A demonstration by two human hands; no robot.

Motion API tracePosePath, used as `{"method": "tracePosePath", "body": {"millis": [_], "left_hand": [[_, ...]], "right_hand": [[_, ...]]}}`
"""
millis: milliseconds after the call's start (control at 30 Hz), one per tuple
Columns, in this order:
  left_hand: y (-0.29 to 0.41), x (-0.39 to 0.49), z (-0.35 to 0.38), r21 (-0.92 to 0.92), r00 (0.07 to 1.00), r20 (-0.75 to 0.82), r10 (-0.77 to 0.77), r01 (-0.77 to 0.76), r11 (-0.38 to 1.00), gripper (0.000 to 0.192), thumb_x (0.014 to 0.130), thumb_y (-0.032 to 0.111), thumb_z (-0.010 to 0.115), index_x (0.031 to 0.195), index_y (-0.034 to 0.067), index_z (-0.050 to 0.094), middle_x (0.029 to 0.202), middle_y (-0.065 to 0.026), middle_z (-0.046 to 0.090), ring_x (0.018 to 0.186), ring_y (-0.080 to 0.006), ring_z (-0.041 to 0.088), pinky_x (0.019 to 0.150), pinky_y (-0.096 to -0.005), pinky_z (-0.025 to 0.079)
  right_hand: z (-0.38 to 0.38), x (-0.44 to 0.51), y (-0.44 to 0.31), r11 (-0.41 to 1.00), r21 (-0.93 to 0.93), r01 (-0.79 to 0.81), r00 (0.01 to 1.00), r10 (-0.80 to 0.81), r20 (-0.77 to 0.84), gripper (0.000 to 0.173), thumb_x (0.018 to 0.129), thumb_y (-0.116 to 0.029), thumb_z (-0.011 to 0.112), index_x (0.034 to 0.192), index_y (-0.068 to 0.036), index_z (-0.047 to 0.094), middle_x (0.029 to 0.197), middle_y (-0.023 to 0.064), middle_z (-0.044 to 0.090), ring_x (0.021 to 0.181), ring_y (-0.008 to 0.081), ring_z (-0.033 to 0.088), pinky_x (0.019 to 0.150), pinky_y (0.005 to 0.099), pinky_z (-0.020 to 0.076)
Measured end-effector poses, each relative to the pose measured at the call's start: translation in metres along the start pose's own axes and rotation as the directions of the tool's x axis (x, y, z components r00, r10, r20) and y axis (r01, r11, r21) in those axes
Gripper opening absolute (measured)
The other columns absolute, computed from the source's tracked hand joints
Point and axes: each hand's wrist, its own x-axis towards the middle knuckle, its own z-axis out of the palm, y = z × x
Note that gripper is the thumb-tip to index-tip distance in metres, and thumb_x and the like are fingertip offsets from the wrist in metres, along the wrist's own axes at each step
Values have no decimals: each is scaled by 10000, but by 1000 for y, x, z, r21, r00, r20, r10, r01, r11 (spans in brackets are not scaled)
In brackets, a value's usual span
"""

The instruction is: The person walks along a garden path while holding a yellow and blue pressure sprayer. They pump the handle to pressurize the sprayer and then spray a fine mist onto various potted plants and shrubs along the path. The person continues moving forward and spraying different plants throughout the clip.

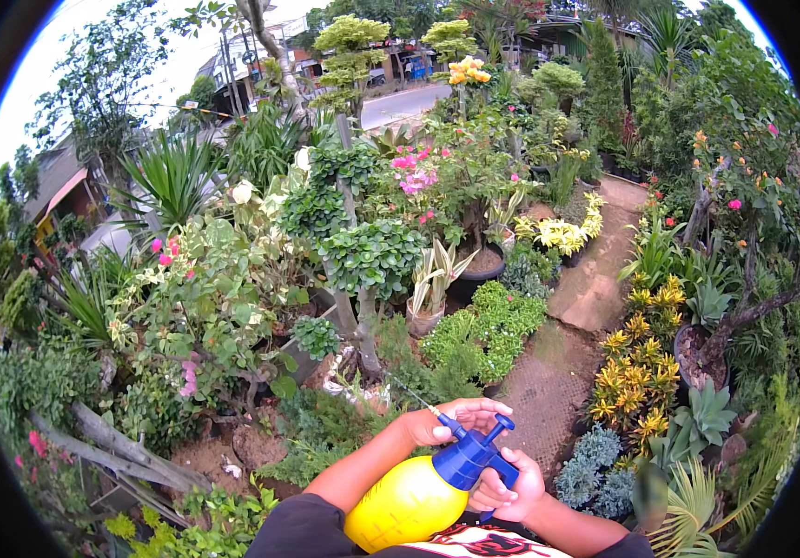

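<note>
A yellow pump sprayer bottle (407, 503) with a blue head and plunger leans against the person's front, its brass-coloured nozzle pointing up and left. My right hand (509, 486) is closed around its blue handle. At the head, beside the nozzle and plunger, my left hand (457, 420) rests with curled fingers partly hidden behind the sprayer. A thin streak of spray runs from the nozzle towards the base of a small tree with rounded leaf clusters (373, 254). Low green conifer-like plants (323, 425) grow just beyond the hands.
A brick and soil path (553, 376) runs away at the right, bordered by yellow-orange crotons (640, 349) and blue-grey succulents (589, 460). A black pot (476, 275) stands beyond the green bedding plants. Grey trunks (128, 453) slant at lower left; a road lies behind.
</note>
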Motion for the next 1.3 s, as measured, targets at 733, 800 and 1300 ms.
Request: {"method": "tracePosePath", "body": {"millis": [733, 800, 1300], "left_hand": [[-19, 3, 22, 13, 979, -45, -197, 198, 980, 1384, 552, 896, 683, 1516, -17, 291, 1415, -140, 470, 1310, -221, 455, 1124, -378, 304], [-18, 7, 26, 15, 973, -76, -219, 221, 975, 1387, 536, 892, 699, 1508, -15, 306, 1386, -149, 501, 1273, -213, 481, 1103, -366, 323], [-69, 82, 17, -76, 927, 233, -294, 318, 945, 1183, 667, 802, 705, 1470, -14, 406, 1428, -152, 491, 1340, -266, 459, 1160, -423, 293]], "right_hand": [[-17, -23, 28, 989, 137, 51, 994, -37, -101, 569, 955, -504, 411, 613, -66, 532, 409, -36, 364, 395, 125, 347, 564, 281, 338], [-19, -28, 28, 988, 141, 57, 993, -41, -111, 565, 956, -497, 410, 611, -65, 530, 409, -35, 361, 397, 125, 348, 562, 278, 337], [-36, -88, 28, 947, 133, 293, 943, -263, -203, 584, 950, -512, 403, 583, -73, 521, 401, -30, 343, 405, 139, 348, 575, 294, 347]]}}
